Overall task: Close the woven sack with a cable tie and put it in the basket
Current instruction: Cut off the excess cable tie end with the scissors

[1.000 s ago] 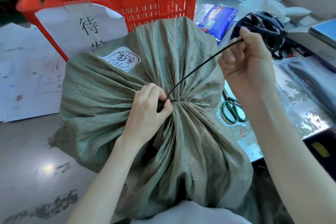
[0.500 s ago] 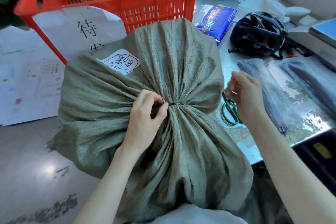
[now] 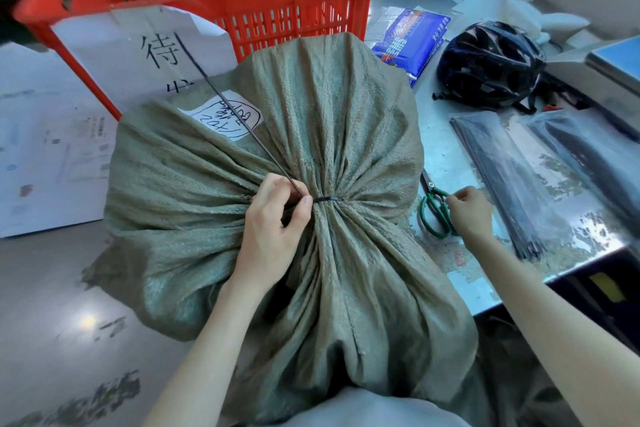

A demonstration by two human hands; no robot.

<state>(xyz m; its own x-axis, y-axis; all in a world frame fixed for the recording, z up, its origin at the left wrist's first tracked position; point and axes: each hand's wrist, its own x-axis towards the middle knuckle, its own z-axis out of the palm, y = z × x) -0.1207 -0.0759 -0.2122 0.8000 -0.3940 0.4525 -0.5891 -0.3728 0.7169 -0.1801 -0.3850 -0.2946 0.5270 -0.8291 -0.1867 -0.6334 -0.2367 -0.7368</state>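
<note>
A full olive-green woven sack (image 3: 346,121) stands in front of me, its mouth gathered into a neck. A black cable tie (image 3: 327,198) is cinched around that neck, and its long free tail (image 3: 221,99) sticks up and to the left. My left hand (image 3: 273,218) pinches the tie at its head, beside the neck. My right hand (image 3: 467,211) rests on the handles of green scissors (image 3: 433,215) lying on the table to the sack's right, fingers curled on them. The red plastic basket (image 3: 311,10) stands behind the sack.
A white paper sign (image 3: 138,55) hangs on the basket's front. On the metal table (image 3: 460,163) at right lie a black helmet (image 3: 491,62), a blue packet (image 3: 412,38) and clear bags of black cable ties (image 3: 512,184). White cardboard (image 3: 45,149) leans at the left.
My right hand let go of the tie's tail, dropped to the table and reached the scissors. The freed tail swung from the right side over to the left. The left hand stayed put.
</note>
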